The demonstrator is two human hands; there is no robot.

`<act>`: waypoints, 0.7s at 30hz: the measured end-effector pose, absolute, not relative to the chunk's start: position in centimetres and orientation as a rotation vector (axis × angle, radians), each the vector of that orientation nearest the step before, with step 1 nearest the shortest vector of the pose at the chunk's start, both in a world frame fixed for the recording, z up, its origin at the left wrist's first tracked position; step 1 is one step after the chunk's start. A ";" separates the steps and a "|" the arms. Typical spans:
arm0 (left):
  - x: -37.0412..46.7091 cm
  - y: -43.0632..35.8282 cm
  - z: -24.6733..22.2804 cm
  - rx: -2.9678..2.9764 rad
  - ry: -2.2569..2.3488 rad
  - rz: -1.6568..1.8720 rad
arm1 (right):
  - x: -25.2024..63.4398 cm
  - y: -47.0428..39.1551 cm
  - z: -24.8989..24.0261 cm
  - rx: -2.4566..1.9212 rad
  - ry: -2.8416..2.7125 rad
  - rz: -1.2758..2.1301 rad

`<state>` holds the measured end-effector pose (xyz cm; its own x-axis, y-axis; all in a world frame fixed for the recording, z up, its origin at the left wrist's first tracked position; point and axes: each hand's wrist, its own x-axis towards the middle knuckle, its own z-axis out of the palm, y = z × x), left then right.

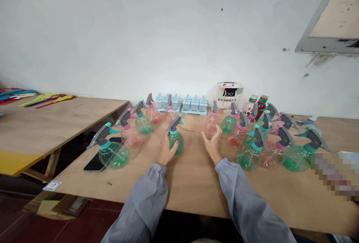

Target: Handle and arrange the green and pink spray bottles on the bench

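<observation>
A round green spray bottle (178,141) with a grey and turquoise trigger head stands upright at the middle of the table. Around its left side, my left hand (168,151) is closed, the thumb across the front. My right hand (213,144) is off to the right with fingers apart and holds nothing. Just behind it are a pink spray bottle (211,123) and a green spray bottle (228,124). More pink and green spray bottles stand in a group on the right, including a front green one (248,156). On the left, a green bottle (114,156) heads a slanting row.
A dark phone (95,162) lies partly behind the front left bottle. Pale blue ice-pop moulds (195,105), a printed paper bag (228,99) and two capped bottles (260,106) stand by the wall. A second table (70,116) at left bears colourful flat strips. A blurred patch covers the right edge.
</observation>
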<state>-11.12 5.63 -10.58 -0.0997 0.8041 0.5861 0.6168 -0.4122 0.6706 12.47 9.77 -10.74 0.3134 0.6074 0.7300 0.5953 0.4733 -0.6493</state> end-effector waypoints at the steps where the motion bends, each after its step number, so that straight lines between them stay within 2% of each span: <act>1: -10.8 5.5 -10.6 2.005 1.536 1.521 | 11.5 8.8 -10.3 -1.119 -1.394 0.034; 8: -6.7 3.5 -10.9 2.240 1.733 1.368 | 5.8 6.5 -6.8 -0.961 -1.584 0.452; 13: -7.6 3.5 -10.3 2.313 1.479 1.469 | 6.6 7.0 -5.7 -0.971 -1.464 0.665; 18: -11.8 10.6 -6.9 1.872 1.635 1.827 | 9.1 7.7 -3.3 -0.895 -1.252 0.997; 21: -13.4 16.5 -4.7 1.670 1.762 1.783 | 9.9 7.8 -1.7 -0.771 -1.161 1.313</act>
<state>-13.35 16.49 -4.65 -0.3792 0.7224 0.5782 0.5694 -0.3104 0.7612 9.85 7.81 -1.72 -0.1208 0.9720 0.2015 -0.3190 0.1542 -0.9351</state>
